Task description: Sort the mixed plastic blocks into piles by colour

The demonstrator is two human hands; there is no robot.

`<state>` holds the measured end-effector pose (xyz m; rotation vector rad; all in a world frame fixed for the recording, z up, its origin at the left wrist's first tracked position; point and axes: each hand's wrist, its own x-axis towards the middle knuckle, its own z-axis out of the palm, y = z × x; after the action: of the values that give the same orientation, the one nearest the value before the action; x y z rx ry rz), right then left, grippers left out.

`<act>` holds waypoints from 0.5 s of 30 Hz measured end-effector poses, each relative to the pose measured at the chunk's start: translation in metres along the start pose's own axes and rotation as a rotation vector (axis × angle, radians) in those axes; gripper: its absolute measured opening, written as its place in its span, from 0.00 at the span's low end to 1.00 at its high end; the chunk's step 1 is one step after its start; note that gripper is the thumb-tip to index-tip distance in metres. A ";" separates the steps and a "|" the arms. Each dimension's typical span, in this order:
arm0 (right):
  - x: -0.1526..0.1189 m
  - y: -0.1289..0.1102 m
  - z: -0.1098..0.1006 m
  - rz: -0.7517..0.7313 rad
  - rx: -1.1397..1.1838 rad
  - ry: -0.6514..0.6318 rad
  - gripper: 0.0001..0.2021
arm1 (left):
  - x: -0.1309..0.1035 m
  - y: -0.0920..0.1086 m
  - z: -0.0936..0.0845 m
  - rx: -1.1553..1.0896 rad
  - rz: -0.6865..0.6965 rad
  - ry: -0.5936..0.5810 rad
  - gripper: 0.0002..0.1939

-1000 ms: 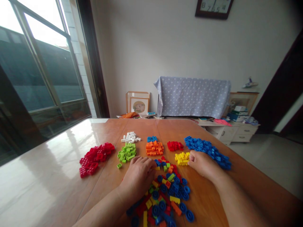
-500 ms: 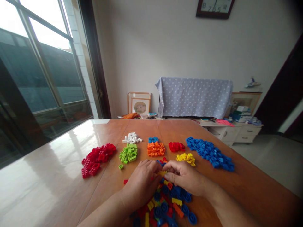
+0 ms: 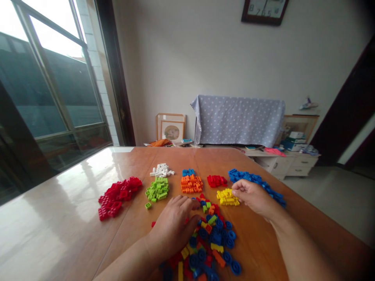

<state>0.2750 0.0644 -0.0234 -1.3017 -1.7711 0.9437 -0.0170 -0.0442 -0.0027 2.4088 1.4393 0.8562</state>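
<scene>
Over the left side of the mixed brick pile (image 3: 216, 238) rests my left hand (image 3: 177, 224), its fingers curved and thumb apart, with nothing seen between them. My right hand (image 3: 249, 193) is at the right edge of the yellow brick pile (image 3: 227, 197), in front of the blue pile (image 3: 258, 180). Its thumb and fingertips are pinched together; anything between them is too small to tell. The mixed pile holds blue round pieces and red, yellow, orange and green bricks.
On the wooden table (image 3: 70, 226) are sorted piles: dark red (image 3: 118, 197), green (image 3: 158, 189), white (image 3: 162, 170), orange (image 3: 191, 184), small blue (image 3: 188, 172) and red (image 3: 216, 181). One green brick (image 3: 148, 205) lies apart. Behind stands a cloth-covered object (image 3: 238, 121).
My right hand has moved from the mixed pile, out to the right and away from me, beside the yellow pile. My left hand has stayed nearly in place. The view has shifted slightly.
</scene>
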 end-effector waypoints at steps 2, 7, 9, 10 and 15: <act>0.003 0.011 -0.007 0.055 -0.043 -0.001 0.11 | 0.000 0.000 -0.001 0.002 0.001 -0.004 0.08; 0.006 0.023 -0.008 0.032 -0.169 -0.028 0.09 | -0.001 -0.002 0.000 0.013 0.003 -0.007 0.09; 0.007 0.026 -0.006 0.019 -0.227 -0.015 0.09 | -0.001 -0.002 0.001 0.015 0.003 -0.009 0.09; 0.008 0.027 -0.005 0.020 -0.250 -0.013 0.09 | -0.001 -0.002 0.001 0.015 0.004 -0.012 0.09; 0.012 0.036 0.002 0.009 -0.307 -0.034 0.10 | 0.000 -0.001 -0.001 0.019 0.009 -0.025 0.08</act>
<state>0.2866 0.0835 -0.0542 -1.4896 -1.9955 0.7206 -0.0178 -0.0439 -0.0025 2.4330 1.4350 0.8154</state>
